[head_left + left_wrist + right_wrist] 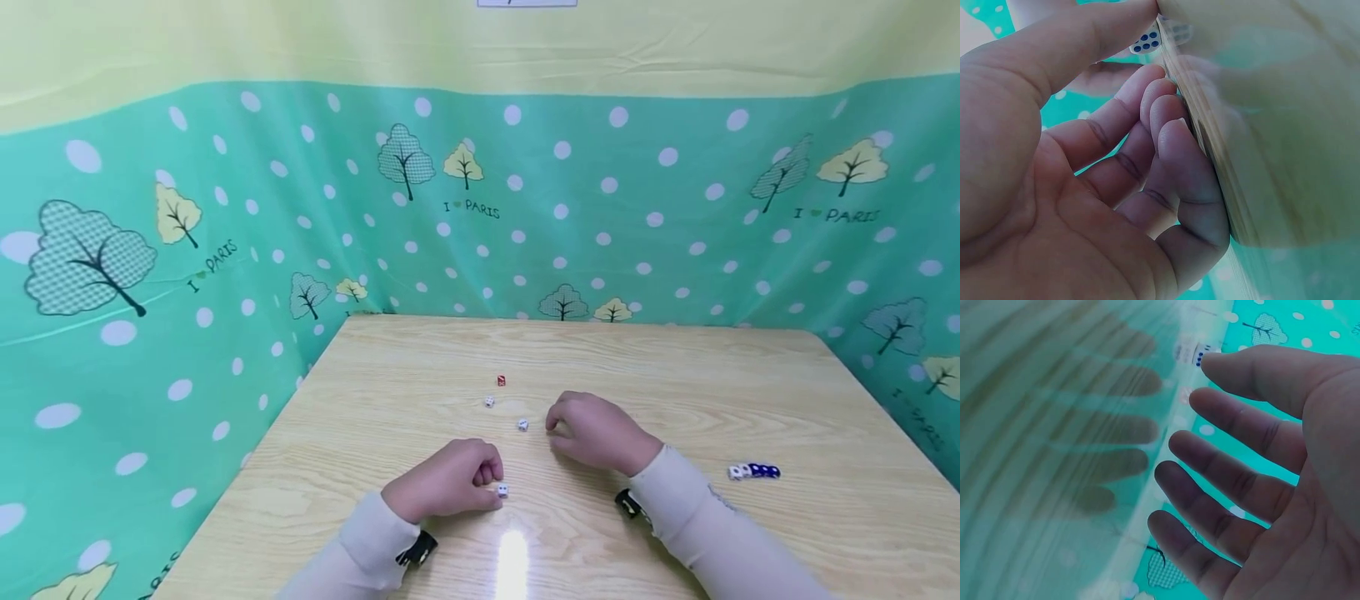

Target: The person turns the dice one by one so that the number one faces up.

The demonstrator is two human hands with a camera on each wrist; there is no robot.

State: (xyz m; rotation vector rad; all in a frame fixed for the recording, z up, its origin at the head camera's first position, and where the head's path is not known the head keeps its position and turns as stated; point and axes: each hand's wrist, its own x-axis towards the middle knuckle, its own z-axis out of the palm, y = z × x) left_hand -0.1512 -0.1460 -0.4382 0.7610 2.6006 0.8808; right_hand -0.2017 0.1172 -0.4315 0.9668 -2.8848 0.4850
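Observation:
A white die (502,491) sits on the wooden table (420,358) at the fingertips of my left hand (453,479). Its dark dots show in the left wrist view, where the die (1146,42) lies by the thumb tip with a gap to the index finger. The left fingers are loosely bent. My right hand (596,431) hovers or rests by a second white die (522,425). In the right wrist view its fingers (1229,419) are spread and slightly bent, holding nothing. Another white die (490,402) and a red die (501,381) lie farther back.
A short row of white and blue dice (753,472) lies at the right, beyond the right forearm. Behind and left of the table hangs a green dotted curtain (465,250) with printed trees. A bright reflection (512,567) shows on the near tabletop.

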